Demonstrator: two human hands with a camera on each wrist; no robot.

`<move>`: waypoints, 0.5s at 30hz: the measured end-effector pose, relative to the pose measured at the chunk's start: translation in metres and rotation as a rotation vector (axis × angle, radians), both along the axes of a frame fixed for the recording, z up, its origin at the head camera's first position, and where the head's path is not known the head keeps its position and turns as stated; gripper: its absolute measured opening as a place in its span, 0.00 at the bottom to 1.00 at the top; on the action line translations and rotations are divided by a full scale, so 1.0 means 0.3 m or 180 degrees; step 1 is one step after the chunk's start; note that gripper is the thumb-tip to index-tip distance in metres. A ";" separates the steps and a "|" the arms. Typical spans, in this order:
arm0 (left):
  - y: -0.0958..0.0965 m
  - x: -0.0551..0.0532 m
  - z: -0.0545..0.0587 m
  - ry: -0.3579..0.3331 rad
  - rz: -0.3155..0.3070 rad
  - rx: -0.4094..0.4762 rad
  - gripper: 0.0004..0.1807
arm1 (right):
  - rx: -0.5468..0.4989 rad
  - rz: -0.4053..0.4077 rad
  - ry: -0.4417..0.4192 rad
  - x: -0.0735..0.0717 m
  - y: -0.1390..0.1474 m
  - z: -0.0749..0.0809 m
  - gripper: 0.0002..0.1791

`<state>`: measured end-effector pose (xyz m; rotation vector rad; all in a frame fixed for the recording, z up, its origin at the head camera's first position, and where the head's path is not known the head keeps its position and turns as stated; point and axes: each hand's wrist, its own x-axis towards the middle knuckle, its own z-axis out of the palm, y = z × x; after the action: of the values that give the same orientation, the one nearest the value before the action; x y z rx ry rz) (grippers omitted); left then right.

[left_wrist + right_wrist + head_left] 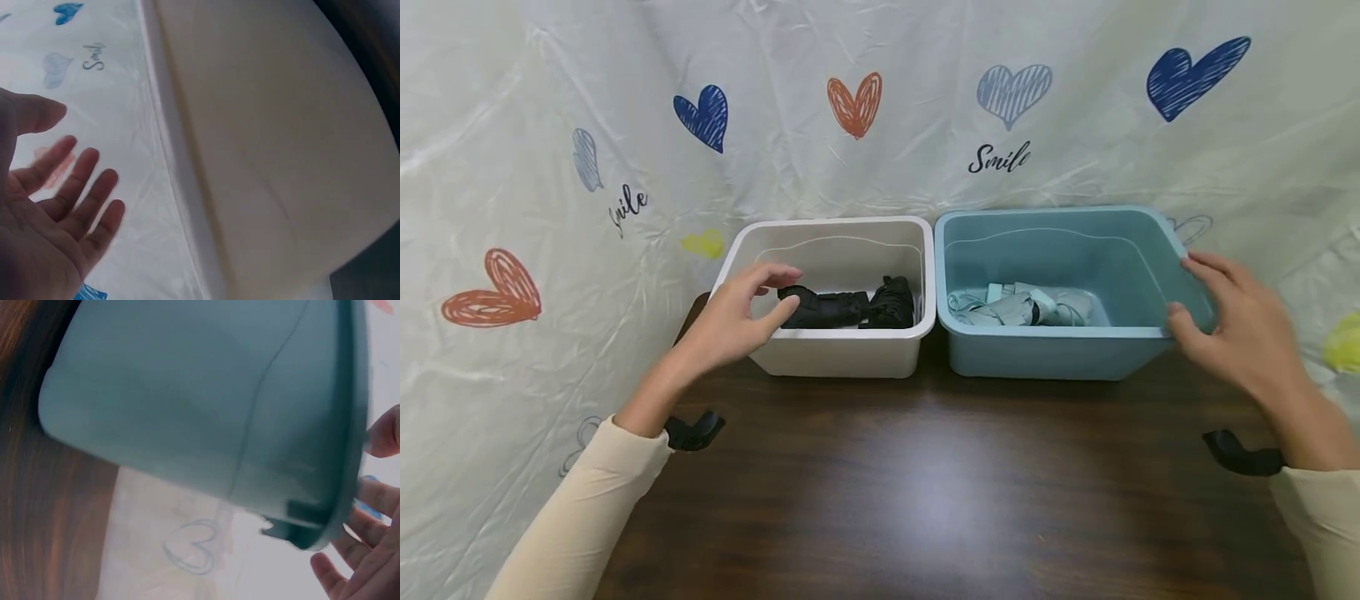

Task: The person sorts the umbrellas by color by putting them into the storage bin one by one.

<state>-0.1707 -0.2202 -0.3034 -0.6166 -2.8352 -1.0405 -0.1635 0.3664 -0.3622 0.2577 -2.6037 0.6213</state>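
Observation:
My left hand (733,317) is over the left end of a white plastic bin (835,354), thumb and fingers spread apart with nothing between them. Inside that bin lie black fabric bundles (835,310) that look like folded umbrellas. In the left wrist view the hand (56,219) is beside the bin's rim, its palm bare. At the right end of a blue plastic bin (1037,354), my right hand (1247,325) has its loosely extended fingers at the rim. Pale blue-grey folded fabric (1022,306), umbrella-like, lies in this bin. Close to the bin's rim (359,412) is the right thumb (384,434).
Both bins stand side by side on a dark brown wooden table (925,483). Behind them hangs a white sheet (925,92) printed with hearts and lettering, which also covers the left side. A black strap piece (696,431) sits at each wrist.

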 end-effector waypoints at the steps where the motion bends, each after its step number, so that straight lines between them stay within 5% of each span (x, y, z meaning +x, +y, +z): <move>1: -0.004 0.013 -0.009 0.0112 0.0013 0.0005 0.21 | -0.0016 0.0067 0.0182 0.013 -0.007 0.001 0.34; 6: -0.023 0.076 -0.057 0.0631 0.0112 0.0049 0.18 | 0.0072 0.0373 0.0728 0.079 -0.040 0.006 0.27; 12: -0.047 0.153 -0.105 0.1316 0.0391 -0.0195 0.17 | 0.0075 0.0480 0.0738 0.158 -0.074 0.008 0.27; 15: -0.058 0.189 -0.135 0.1492 0.0479 -0.0266 0.17 | 0.0088 0.0436 0.0660 0.195 -0.092 0.001 0.24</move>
<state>-0.1139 -0.2377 -0.3438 -0.5550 -2.4742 -0.6516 -0.1049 0.3388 -0.3618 0.4862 -2.4107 0.5726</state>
